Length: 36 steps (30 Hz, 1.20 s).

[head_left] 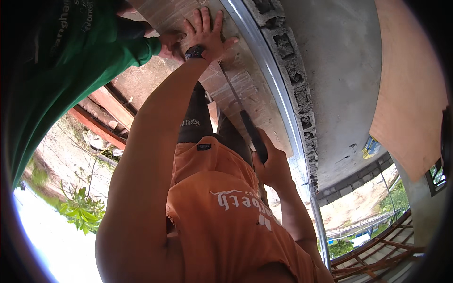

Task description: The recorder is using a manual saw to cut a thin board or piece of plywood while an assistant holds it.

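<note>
My left hand (204, 37), with a dark watch on its wrist, lies flat with fingers spread on a brownish, dusty board (245, 85). My right hand (273, 165) is wrapped round the long black handle of a saw (253, 134). Its slim blade is seen almost edge-on and points up toward my left wrist, against the board; its teeth cannot be made out. A co-worker's hand (171, 45), from a green sleeve, rests at the board's edge beside my left wrist.
A shiny metal bar (269, 61) runs along the board's right side, next to a row of rough hollow blocks (295, 70). Beyond stands a grey cement surface (339, 94). Reddish beams (101, 126) lie at the left, near a leafy plant (84, 212).
</note>
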{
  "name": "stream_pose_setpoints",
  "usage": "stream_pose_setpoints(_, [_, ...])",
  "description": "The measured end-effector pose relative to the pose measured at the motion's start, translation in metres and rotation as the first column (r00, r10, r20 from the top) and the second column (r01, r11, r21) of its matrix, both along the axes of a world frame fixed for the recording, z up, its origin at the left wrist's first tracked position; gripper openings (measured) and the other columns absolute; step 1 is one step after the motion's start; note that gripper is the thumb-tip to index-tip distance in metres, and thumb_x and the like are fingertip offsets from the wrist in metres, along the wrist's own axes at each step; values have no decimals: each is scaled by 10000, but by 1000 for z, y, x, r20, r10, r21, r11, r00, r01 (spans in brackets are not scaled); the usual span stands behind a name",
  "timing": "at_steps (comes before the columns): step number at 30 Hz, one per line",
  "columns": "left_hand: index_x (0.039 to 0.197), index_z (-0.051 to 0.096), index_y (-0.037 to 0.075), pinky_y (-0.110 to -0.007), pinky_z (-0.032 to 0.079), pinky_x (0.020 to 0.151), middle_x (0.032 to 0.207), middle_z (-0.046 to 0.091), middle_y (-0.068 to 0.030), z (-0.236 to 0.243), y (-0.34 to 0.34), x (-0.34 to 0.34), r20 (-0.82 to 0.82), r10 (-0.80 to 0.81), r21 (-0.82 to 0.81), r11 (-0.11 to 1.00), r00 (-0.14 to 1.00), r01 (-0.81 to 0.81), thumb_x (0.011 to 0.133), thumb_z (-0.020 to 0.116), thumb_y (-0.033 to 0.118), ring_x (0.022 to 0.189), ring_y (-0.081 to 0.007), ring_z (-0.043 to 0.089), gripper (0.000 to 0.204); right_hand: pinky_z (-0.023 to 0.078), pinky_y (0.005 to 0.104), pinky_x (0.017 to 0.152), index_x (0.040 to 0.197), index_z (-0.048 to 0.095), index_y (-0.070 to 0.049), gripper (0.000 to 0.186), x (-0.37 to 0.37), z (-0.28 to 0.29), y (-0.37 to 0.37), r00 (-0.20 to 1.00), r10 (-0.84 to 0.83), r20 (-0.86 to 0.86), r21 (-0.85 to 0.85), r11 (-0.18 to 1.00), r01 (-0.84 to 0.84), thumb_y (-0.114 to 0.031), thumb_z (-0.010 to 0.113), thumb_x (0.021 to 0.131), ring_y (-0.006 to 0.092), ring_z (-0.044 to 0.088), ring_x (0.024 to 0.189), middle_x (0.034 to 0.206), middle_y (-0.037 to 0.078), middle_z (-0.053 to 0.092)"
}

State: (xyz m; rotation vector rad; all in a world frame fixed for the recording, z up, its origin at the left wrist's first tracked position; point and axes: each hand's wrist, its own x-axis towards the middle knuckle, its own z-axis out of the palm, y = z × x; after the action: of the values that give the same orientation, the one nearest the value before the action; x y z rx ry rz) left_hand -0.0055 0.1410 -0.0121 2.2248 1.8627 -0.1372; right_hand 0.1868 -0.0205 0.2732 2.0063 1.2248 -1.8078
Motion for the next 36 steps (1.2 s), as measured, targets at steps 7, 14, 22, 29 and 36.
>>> stream_pose_setpoints(7, [1547,211,179,-682,22,1112,1597,86,-235,14,11,4,-170,26,-57,998,985,-36,804,421,801,1469,-445,40,991,537,393,873,1419,426,-59,613,56,76,-68,997,-53,57,-28,998,54,-117,589,832,352,671,1027,1114,220,669])
stream_pose_setpoints(14, [1548,166,76,-632,-18,1141,1587,7,-289,43,9,66,134,194,-250,956,972,-156,820,567,651,1462,-470,-41,1010,540,441,754,1414,438,-109,561,21,-42,-51,994,-61,86,128,991,49,-200,604,886,405,672,887,937,235,680])
stream_pose_setpoints(22, [1525,230,29,-598,2,1161,1578,72,-299,50,7,53,9,206,-225,954,979,-199,879,471,633,1468,-452,14,916,547,372,807,1399,476,-118,534,52,50,-85,994,-98,46,74,993,94,-165,612,885,330,692,968,1025,203,696])
stream_pose_setpoints(29, [1526,222,25,-591,-9,1165,1577,66,-303,48,1,78,66,181,-214,963,981,-164,882,447,641,1468,-453,15,919,536,482,734,1380,446,-123,511,-3,-85,-28,998,-30,54,189,982,20,-179,596,895,428,656,853,905,238,675])
stream_pose_setpoints(36, [1526,226,27,-594,2,1164,1571,86,-312,51,6,52,19,199,-189,963,980,-192,897,428,629,1466,-459,22,894,550,405,831,1437,428,-128,579,61,28,-105,997,-55,46,20,998,54,-163,592,882,364,674,982,1091,204,678])
